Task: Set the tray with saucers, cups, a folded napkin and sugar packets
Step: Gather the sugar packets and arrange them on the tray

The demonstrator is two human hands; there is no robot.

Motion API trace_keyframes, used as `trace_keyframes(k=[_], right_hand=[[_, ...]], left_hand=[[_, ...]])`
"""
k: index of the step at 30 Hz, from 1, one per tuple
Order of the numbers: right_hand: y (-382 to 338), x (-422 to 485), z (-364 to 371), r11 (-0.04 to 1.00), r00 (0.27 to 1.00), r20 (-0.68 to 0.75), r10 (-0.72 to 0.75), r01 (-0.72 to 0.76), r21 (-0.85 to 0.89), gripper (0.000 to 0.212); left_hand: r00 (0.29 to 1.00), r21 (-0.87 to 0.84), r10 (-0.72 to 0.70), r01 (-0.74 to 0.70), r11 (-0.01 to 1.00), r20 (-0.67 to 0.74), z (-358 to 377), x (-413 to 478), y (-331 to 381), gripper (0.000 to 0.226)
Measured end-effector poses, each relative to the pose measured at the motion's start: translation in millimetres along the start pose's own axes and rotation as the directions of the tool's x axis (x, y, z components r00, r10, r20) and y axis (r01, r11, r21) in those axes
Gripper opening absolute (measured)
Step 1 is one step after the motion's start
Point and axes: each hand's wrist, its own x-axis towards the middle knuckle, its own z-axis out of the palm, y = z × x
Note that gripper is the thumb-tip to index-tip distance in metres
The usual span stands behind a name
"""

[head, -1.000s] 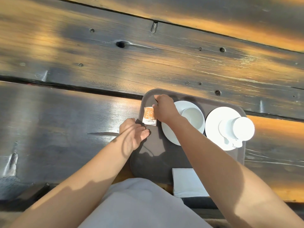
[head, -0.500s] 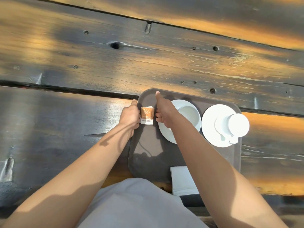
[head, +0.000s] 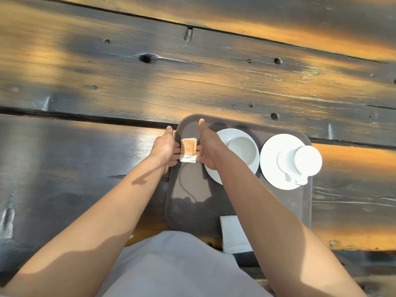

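Head view, reading from the left of the tray (head: 188,202): the dark plank bench (head: 75,163) lies bare beside the tray's left edge. The left hand (head: 164,150) straddles that edge, its fingertips pressed against the left side of the sugar packets (head: 189,150). The packets lie as a small orange-and-white stack on the tray's far left part, and the right hand (head: 209,150) presses in on the stack's right side, thumb pointing away. So both hands squeeze the stack between them, probably to square the packets into a neat pile where they are to stay. Right of the packets, with the right hand partly over its rim, is a white saucer (head: 218,136) carrying an upright cup (head: 243,151). Further right on the tray, a second saucer (head: 271,159) holds a cup (head: 300,160) with its handle toward the wearer. The folded napkin (head: 232,234) lies over the tray's near edge, partly hidden under the right forearm. Everything the task lists appears to be on the tray, so only tidying seems left.
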Motion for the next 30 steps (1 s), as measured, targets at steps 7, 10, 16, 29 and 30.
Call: trace_keyframes(k=[7, 10, 16, 29, 30], right_hand=[[-1.1, -5.4, -2.4, 1.000, 1.000, 0.013, -0.004, 0.004, 0.020, 0.067], [0.9, -10.4, -5.3, 0.999, 1.000, -0.027, -0.009, 0.008, -0.032, 0.058], [16.8, -22.2, -5.9, 0.997, 0.999, -0.052, -0.002, -0.001, -0.073, 0.061], [54.0, -46.7, -23.9, 0.993, 0.998, -0.059, -0.033, 0.040, 0.113, 0.048], [56.9, -48.6, -26.8, 0.991, 0.999, -0.043, -0.029, 0.034, 0.132, 0.047]], left_hand=[[1.000, 0.043, 0.010, -0.009, 0.999, -0.024, -1.4, 2.2, 1.3, 0.066], [0.997, 0.080, 0.050, -0.045, 0.996, -0.061, -3.8, 2.3, 0.4, 0.069], [0.996, 0.062, 0.038, -0.033, 0.998, -0.079, -5.9, -11.1, -9.8, 0.069], [0.953, -0.480, -0.177, 0.279, 0.832, 0.247, 3.0, -26.4, -40.5, 0.080], [0.954, -0.485, -0.174, 0.275, 0.830, 0.243, 4.0, -26.5, -40.8, 0.079]])
